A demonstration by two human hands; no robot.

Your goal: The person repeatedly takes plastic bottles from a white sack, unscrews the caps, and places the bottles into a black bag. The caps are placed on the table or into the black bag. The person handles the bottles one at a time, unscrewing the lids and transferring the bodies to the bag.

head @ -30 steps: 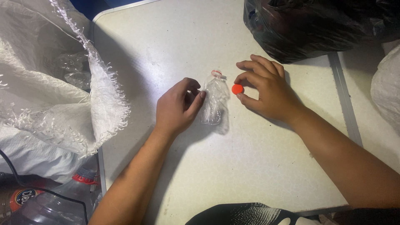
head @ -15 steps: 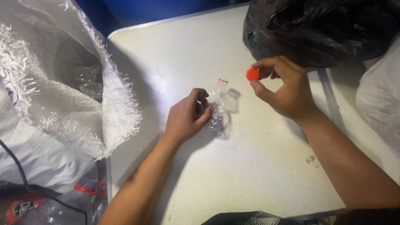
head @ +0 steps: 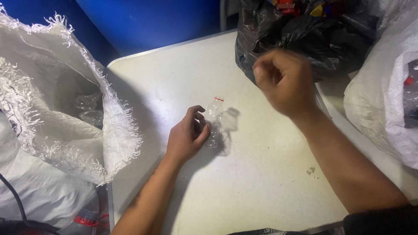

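Note:
My left hand (head: 188, 138) rests on the white table (head: 261, 182) and grips a small crushed clear plastic bottle (head: 214, 122) with a red ring at its neck. The bottle lies on the table with its open neck pointing away from me. My right hand (head: 283, 80) is raised above the table, blurred, just in front of a black plastic bag (head: 305, 30). Its fingers are curled shut, and no cap shows among them.
A large white woven sack (head: 56, 113) gapes open at the left with clear bottles inside. Another white sack (head: 387, 100) holding bottles stands at the right. The black bag at the back holds coloured pieces. A blue wall is behind.
My right hand, which pinched a red cap beside the bottle, has lifted up and away toward the black bag. The left hand has kept hold of the bottle.

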